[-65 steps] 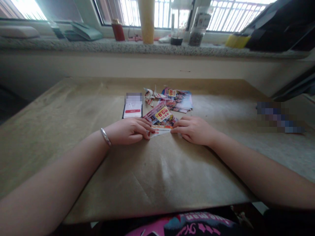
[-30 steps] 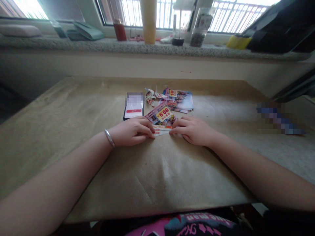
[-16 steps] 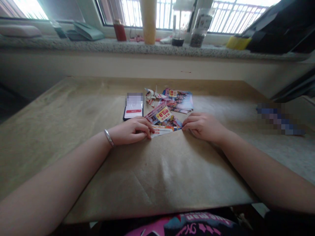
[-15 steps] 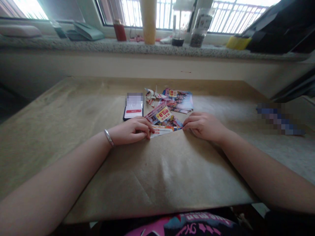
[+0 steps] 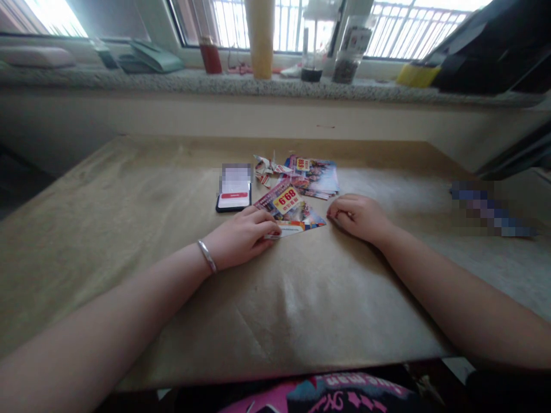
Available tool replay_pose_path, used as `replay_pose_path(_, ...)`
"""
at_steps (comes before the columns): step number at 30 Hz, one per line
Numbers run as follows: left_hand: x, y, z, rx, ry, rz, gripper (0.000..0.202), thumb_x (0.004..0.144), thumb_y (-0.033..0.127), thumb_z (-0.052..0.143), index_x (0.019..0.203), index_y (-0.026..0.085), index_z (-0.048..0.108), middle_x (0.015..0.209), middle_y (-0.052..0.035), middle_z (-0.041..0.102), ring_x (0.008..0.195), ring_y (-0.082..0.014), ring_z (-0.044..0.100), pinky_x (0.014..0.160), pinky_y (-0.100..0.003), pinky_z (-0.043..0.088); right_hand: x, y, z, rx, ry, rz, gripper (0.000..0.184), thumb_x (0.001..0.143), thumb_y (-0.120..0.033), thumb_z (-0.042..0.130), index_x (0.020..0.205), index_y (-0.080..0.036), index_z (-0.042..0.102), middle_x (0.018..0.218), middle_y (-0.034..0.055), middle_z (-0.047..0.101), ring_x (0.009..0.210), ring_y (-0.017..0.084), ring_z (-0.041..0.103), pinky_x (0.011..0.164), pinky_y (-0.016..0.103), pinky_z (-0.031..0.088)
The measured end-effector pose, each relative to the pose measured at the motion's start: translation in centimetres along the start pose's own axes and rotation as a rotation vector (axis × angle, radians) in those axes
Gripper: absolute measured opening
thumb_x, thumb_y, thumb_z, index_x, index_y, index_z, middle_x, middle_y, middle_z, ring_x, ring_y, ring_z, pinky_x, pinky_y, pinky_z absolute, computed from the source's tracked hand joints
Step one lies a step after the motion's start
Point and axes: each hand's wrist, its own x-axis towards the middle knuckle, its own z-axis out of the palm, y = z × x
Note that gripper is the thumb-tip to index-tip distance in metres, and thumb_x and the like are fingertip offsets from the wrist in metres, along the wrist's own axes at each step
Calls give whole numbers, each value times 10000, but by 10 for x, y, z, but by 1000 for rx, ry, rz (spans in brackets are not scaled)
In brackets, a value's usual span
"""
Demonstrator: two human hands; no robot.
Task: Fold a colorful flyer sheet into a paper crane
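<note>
Yellow-labelled flyer (image 5: 296,211), red numerals (image 5: 287,198), left hand (image 5: 241,237) touching, grip unclear, right hand (image 5: 358,218) curled together beside.

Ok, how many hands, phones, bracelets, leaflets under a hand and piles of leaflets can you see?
Hands (left hand, right hand): 2
Phone: 1
Bracelet: 1
Leaflet under a hand: 1
Pile of leaflets: 1
Total: 6

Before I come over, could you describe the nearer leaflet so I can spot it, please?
On the table below the window sill, look to the middle. Between the left hand and the right hand lies a colourful leaflet with a yellow patch. Unlike the leaflet stack behind, it has a hand on it and a white strip at its near edge.
</note>
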Motion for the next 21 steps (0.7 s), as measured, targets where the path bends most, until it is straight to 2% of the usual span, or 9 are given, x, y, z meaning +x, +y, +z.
replay_pose_path(3,1,0,3,7,12,39,261,923,213,437,1105,192,623,1141,-83,601,1063,-208,508,939,-376,464,1,-4,2,37,53,144,229,779,-138,468,868,-196,670,889,59,697,800,202,632,726,328,491)
replay_pose_path(6,3,-3,6,-1,5,96,297,943,193,401,1153,220,609,1211,-69,598,1122,-202,509,988,-398,448,3,-9,4,125,72,202,305,823,-174,452,1060,-214,640,1004,64,694,844,200,633,729,336,506)
replay_pose_path(13,3,-6,7,5,16,163,323,952,196,391,1189,242,607,1254,-36,610,1170,-202,514,993,-402,472,7,-18,10,292,91,227,290,870,-236,453,1137,-210,562,1095,87,659,909,204,629,778,368,523)
replay_pose_path(18,3,-6,7,0,8,228,359,938,136,385,1187,242,620,1263,-20,610,1214,-189,497,1029,-382,457,8,-21,11,400,117,211,418,876,-271,479,1291,-233,451,1152,93,641,916,194,628,762,363,536)
replay_pose_path(21,4,-5,7,20,8,258,359,941,134,395,1165,279,635,1273,-14,603,1233,-190,492,1022,-385,457,8,-21,11,394,121,197,421,866,-251,488,1287,-256,478,1175,80,627,919,186,619,759,348,534)
